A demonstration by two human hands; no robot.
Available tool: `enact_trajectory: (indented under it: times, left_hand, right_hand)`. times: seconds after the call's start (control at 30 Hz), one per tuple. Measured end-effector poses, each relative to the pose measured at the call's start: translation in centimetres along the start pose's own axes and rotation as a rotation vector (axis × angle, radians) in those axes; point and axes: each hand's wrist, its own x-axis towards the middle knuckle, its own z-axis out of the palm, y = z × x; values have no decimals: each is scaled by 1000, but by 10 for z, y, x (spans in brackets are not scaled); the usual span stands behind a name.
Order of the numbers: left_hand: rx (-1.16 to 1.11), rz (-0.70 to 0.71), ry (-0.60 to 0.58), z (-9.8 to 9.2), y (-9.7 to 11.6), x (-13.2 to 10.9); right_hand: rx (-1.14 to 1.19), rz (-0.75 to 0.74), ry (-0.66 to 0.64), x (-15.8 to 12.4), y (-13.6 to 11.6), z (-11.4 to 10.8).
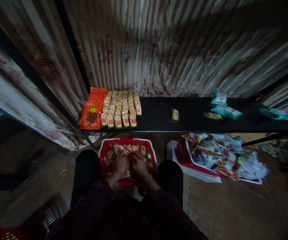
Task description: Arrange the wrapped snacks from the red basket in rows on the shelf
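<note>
Both hands are inside the red basket (154, 156), which stands below the front edge of the black shelf (156, 115), between the person's knees. The left hand (123, 163) and right hand (139, 164) are close together, fingers bent, in among the small wrapped packets (143, 150). Whether either grip is closed on a packet cannot be determined; the fingertips are lost in shadow and among the goods.

Packets in the basket: pale yellow to golden contents, clear glossy wrapping, lying loose at mixed angles. Some show small reddish print; lettering not legible in this light.

On the shelf, similar-looking yellow packets (119, 110) are arranged in close rows, the front ones tilted back with red-and-white labels facing outward. Orange packs (92, 115) overlap in a column directly beside them, on the left. One single packet (175, 114) sits apart toward the middle. Farther right lie green-and-white packs (226, 111). A second basket (183, 155), red with a white rim, holds larger bagged goods at floor level, to the right.
</note>
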Motion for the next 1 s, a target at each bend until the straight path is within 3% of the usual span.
enact_trajectory:
  times: [0.07, 0.17, 0.3, 0.47, 0.73, 0.9, 1.0]
  left_hand:
    - [50, -136, 40, -9, -6, 1]
    - [120, -271, -2, -16, -17, -6]
    - [117, -228, -48, -17, -24, -16]
    - [142, -204, -122, -21, -16, -16]
    - [35, -263, -40, -16, -2, -15]
    - [-60, -369, -42, -16, -5, -12]
    - [-191, -429, 16, -18, -9, -8]
  right_hand:
    - [26, -20, 21, -4, 0, 3]
    - [97, -33, -21, -10, -1, 13]
    - [99, 35, -125, -11, -2, 21]
    - [112, 91, -141, -7, 0, 18]
    - [152, 146, -181, -4, 5, 23]
    - [277, 96, -199, 4, 5, 23]
    - [321, 117, -210, 8, 2, 22]
